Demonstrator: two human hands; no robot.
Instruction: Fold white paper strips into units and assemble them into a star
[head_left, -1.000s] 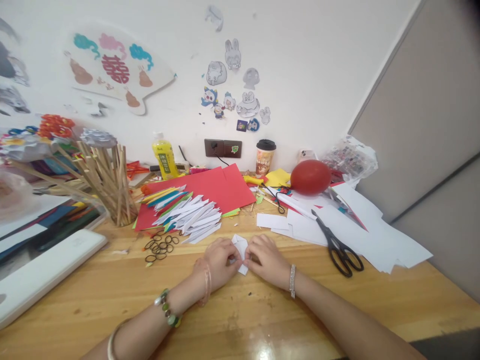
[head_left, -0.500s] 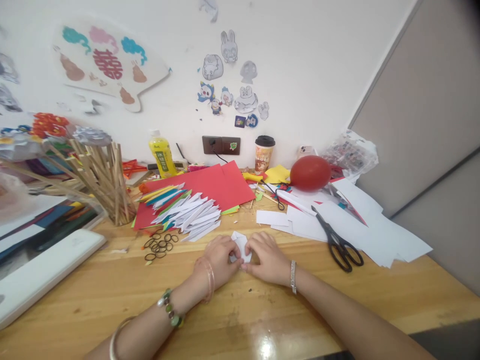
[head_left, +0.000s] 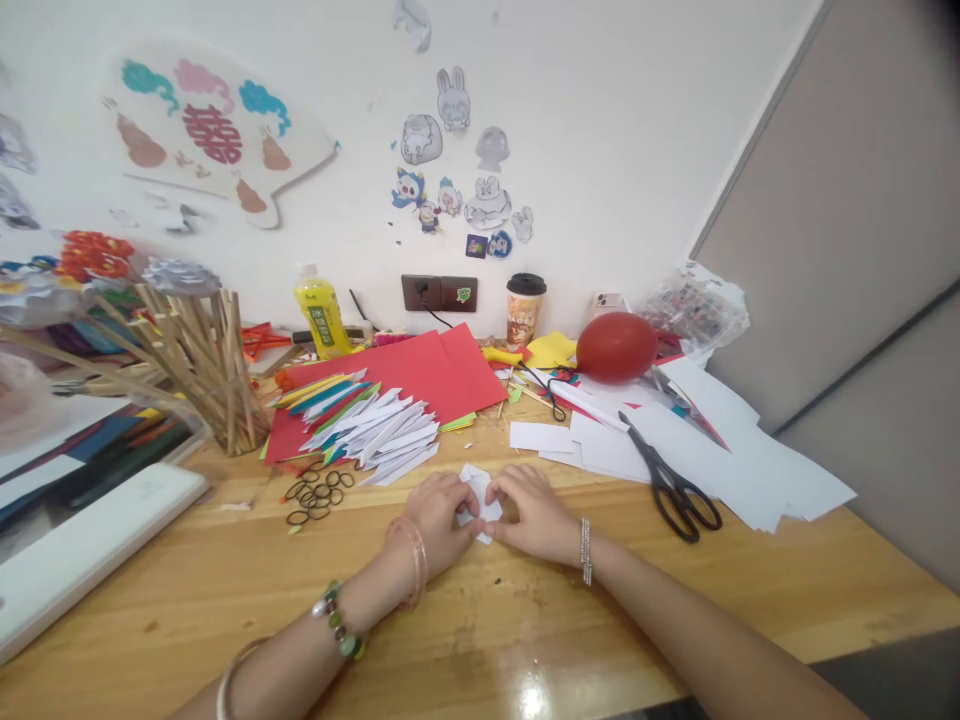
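Observation:
A small folded piece of white paper lies on the wooden table between my two hands. My left hand presses its left side with bent thumb and fingers. On the other side, my right hand pinches the paper's right edge, its thumb close to the left one. My fingers cover part of the folds. Just beyond the hands rests a pile of folded white paper strips, with a few coloured ones beside it on red sheets. Several black rubber bands lie left of my left hand.
Black scissors lie right, partly over white paper sheets. A red balloon, a paper cup and a yellow drink bottle stand along the wall. At left are bundled wooden sticks and a long white device.
Both hands keep hold of the white paper and have barely moved; the thumbs shift slightly and more of the paper's lower tip shows. The camera view has shifted a little.

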